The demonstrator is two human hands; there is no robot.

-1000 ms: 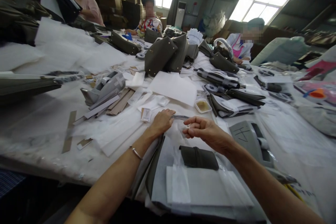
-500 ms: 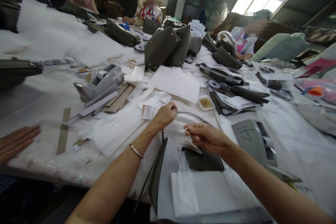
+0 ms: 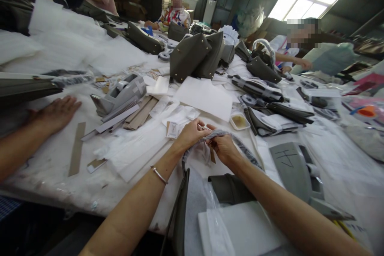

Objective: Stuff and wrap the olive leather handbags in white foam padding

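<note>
My left hand (image 3: 192,134) and my right hand (image 3: 223,148) meet over the white table, both pinched on a grey bag strap (image 3: 240,146) wrapped in thin clear film. The strap curves away to the right from my fingers. A small tag hangs between my hands. Below them lies a dark olive handbag (image 3: 180,212) with a folded olive pouch (image 3: 229,188) and white foam sheets (image 3: 243,228) on it. A small card (image 3: 172,130) lies just left of my left hand.
Another person's hand (image 3: 55,114) rests flat on the table at the left. A grey tape dispenser (image 3: 120,94), cardboard strips, a white sheet (image 3: 205,98), a small dish (image 3: 240,121), upright olive handbags (image 3: 192,56) and wrapped straps cover the table. Other people sit at the far side.
My hands have come together on the wrapped strap, the right moving up and left. The other person's hand has slid further onto the table from the left.
</note>
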